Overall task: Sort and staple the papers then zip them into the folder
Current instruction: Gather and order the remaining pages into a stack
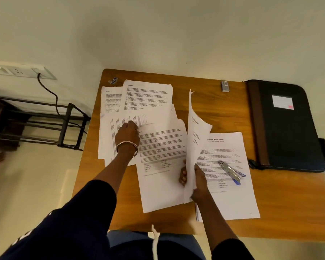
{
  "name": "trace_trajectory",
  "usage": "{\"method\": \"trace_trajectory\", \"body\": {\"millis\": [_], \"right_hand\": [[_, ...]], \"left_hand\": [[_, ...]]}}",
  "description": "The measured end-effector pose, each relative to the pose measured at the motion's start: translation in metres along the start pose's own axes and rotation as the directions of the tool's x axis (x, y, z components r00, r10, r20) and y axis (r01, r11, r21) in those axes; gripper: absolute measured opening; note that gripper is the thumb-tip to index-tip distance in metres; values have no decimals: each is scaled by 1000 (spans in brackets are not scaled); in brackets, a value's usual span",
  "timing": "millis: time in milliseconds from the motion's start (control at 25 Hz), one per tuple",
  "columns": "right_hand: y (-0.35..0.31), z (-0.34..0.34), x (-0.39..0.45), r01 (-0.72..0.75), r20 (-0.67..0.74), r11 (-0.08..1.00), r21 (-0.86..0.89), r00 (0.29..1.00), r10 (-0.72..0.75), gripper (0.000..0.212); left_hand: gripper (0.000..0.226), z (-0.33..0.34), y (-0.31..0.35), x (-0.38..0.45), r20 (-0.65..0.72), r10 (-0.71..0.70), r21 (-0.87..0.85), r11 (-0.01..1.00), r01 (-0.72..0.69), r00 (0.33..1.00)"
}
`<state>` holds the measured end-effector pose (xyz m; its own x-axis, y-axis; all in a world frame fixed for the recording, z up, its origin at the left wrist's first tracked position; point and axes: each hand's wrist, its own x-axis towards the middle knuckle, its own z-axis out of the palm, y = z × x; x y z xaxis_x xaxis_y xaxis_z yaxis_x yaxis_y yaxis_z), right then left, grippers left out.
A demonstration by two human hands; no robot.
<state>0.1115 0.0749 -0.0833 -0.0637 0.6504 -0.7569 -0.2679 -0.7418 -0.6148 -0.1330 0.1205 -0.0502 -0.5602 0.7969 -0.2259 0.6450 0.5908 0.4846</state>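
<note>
Several white printed paper sheets (148, 102) lie overlapped on the brown wooden table (223, 113), and the left hand (128, 134) rests on them with its fingers bent down onto a sheet bearing a small grid. The right hand (193, 177) pinches one printed sheet (193, 128) by its lower edge, holding it upright on edge beside a flat stack headed "Sample Health Report" (231, 166). A silver-and-blue stapler (231, 172) lies on that stack (jaws closed), and the black zip folder with brown spine (283, 126) lies closed at the table's right end.
</note>
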Motion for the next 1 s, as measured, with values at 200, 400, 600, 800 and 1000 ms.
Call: {"method": "trace_trajectory", "body": {"millis": [200,400,600,800,1000], "right_hand": [[-2,-6,9,-60,60,994,95,997,55,20],[3,-18,20,-112,278,977,179,959,59,53],[-21,-41,67,-165,645,947,277,762,-55,81],[-87,-10,31,65,487,994,84,868,-98,55],[-110,34,3,181,254,983,-11,952,-172,11]], "left_hand": [[42,5,13,-15,-33,-25,-23,999,25,999],[30,-2,27,-26,-148,-71,-47,997,64,986],[26,-25,52,-39,-319,-282,-452,884,117,905],[27,-50,77,-68,-347,-328,-626,778,43,879],[22,-60,88,-92,-386,-337,-639,769,14,859]]}}
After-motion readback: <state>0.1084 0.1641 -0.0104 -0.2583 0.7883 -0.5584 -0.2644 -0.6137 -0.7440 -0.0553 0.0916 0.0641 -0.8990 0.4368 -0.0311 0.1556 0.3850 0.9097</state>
